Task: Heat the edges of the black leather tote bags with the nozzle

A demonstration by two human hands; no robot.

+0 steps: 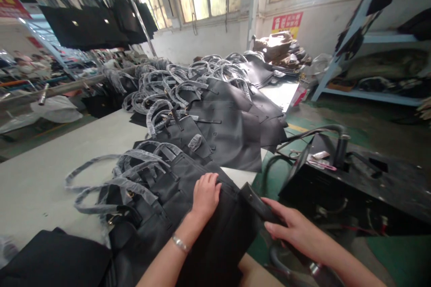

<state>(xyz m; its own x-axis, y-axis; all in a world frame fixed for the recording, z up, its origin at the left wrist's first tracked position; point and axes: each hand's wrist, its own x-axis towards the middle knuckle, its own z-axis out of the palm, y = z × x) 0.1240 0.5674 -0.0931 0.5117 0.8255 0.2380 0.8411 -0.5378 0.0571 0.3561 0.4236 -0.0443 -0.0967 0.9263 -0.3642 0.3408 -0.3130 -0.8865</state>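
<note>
My left hand [206, 195] lies palm down on a black leather-like bag panel [182, 188], fingers bent slightly and resting on its surface. A metal bracelet [181, 244] circles that wrist. In my right hand [296, 231] is a black hand-held tool [257, 204] with a flat, wide front end, its tip beside the panel's right edge; whether they touch I cannot tell. A metal fitting [314, 269] shows near the tool's rear. Bag handles [134, 161] wrapped in clear film loop from the panel's left side.
Behind lies a long heap of black bag pieces [232, 130] with wrapped handles on the pale table [40, 161]. A black machine box [323, 184] with hoses and scissors stands at right. Blue shelving [380, 96] is farther right; black bags [97, 27] hang at upper left.
</note>
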